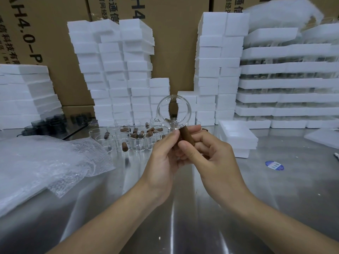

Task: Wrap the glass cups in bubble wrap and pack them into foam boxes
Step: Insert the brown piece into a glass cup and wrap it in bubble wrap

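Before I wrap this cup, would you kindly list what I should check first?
1. Cup gripped by its handle in left hand and right hand: ok.
2. Cup free of cracks: cannot tell.
3. Cup wrapped: not ok, bare.
4. Bubble wrap lying to the left: ok.
5. Foam box open on the right: ok.

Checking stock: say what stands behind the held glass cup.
Behind the glass cup, seen through it, stand stacked foam boxes and a brown carton. The left hand and right hand cover what lies behind its handle.
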Motion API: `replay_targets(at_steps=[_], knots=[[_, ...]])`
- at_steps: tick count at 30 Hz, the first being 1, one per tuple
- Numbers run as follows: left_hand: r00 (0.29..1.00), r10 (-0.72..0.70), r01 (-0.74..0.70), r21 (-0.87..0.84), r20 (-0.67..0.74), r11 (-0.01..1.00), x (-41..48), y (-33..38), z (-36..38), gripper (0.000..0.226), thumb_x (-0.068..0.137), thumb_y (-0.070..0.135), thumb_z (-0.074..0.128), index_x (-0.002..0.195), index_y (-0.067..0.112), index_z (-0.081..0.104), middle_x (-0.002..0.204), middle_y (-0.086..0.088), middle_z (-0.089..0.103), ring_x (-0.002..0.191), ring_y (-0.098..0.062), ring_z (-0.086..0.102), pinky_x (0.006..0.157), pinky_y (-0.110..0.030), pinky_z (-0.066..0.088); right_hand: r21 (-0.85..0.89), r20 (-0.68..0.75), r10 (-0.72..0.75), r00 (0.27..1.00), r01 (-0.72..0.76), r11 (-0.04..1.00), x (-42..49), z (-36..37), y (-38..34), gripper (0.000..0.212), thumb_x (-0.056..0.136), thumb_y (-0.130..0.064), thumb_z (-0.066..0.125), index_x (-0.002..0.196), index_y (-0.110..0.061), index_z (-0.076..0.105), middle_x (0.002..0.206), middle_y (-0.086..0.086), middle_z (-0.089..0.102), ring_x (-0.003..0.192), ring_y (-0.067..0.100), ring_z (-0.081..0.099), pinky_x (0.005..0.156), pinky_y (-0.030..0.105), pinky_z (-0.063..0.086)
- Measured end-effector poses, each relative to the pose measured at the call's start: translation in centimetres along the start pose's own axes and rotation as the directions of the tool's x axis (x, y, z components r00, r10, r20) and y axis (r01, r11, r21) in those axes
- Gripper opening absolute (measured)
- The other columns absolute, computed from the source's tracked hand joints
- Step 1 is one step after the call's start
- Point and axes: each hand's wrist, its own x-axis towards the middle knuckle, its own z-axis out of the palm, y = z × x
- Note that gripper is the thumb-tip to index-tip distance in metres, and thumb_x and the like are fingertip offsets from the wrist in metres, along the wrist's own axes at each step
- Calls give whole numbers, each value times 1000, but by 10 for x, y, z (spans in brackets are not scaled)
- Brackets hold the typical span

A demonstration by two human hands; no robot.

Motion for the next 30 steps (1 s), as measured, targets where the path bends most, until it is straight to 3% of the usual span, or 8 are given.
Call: replay_targets(at_steps=[4, 8, 15, 18, 21, 23, 27, 30], knots=[[1000, -27, 27, -27, 10, 999, 0, -2, 0, 46, 100, 49, 46, 116, 26, 82, 113, -8, 78, 104, -20, 74, 83, -27, 58, 2, 4, 16, 1000, -16, 1000, 0, -1, 3, 9, 98, -27, 74, 104, -20, 75, 86, 3, 80, 89, 22, 78, 85, 53, 62], [999, -32, 33, -37, 12, 999, 1, -4, -1, 46, 99, 50, 47, 114, 25, 83, 112, -10, 78, 102, -20, 73, 79, -25, 59, 22, 10, 30, 1000, -30, 999, 0, 0, 4, 7, 98, -23, 74, 102, -18, 76, 83, 4, 79, 85, 21, 78, 77, 29, 61], [999, 36, -35, -28, 33, 999, 1, -2, -3, 42, 105, 41, 46, 116, 23, 82, 110, -7, 80, 98, -16, 75, 77, -21, 57, 122, 21, 68, 997, -70, 990, 2, 1, 0, 10, 100, -20, 70, 104, -13, 77, 87, 6, 80, 87, 19, 78, 80, 24, 59], [995, 94, -93, -33, 20, 995, 2, -1, -2, 31, 104, 34, 56, 114, 17, 81, 110, -6, 79, 95, -15, 75, 72, -20, 56, 137, 17, 131, 991, -132, 982, 2, 2, -6, 18, 104, -25, 62, 106, -16, 78, 94, 0, 80, 88, 9, 76, 73, 16, 55], [994, 101, -102, -2, -40, 995, 5, -2, -2, 29, 97, 33, 70, 114, 10, 77, 116, -11, 77, 98, -19, 73, 67, -23, 55, 114, 22, 251, 968, -251, 961, 2, 5, -6, 26, 110, -36, 51, 118, -27, 75, 99, -3, 79, 93, 14, 74, 75, 27, 56], [992, 102, -99, 42, -78, 994, 5, -4, -3, 29, 93, 33, 75, 112, 10, 76, 105, -7, 77, 93, -17, 72, 65, -24, 54, 189, 35, 339, 940, -340, 921, 3, 8, -7, 32, 111, -39, 47, 115, -25, 76, 91, -1, 76, 85, 13, 71, 73, 31, 52], [992, 85, -75, 114, -88, 991, 3, -6, -6, 22, 93, 39, 80, 96, 17, 79, 69, 4, 63, 63, -8, 61, 52, -25, 48, 349, 160, 448, 879, -475, 807, 4, 8, -13, 44, 110, -46, 45, 101, -11, 73, 77, 5, 67, 72, 14, 63, 64, 27, 46], [994, 44, -32, 124, -99, 992, 1, -7, -5, 36, 92, 46, 77, 95, 10, 80, 55, 5, 44, 49, -8, 43, 44, -23, 39, 372, 207, 472, 857, -515, 772, 3, 8, -14, 46, 109, -48, 43, 99, -9, 64, 71, 3, 62, 67, 13, 59, 62, 26, 43]])
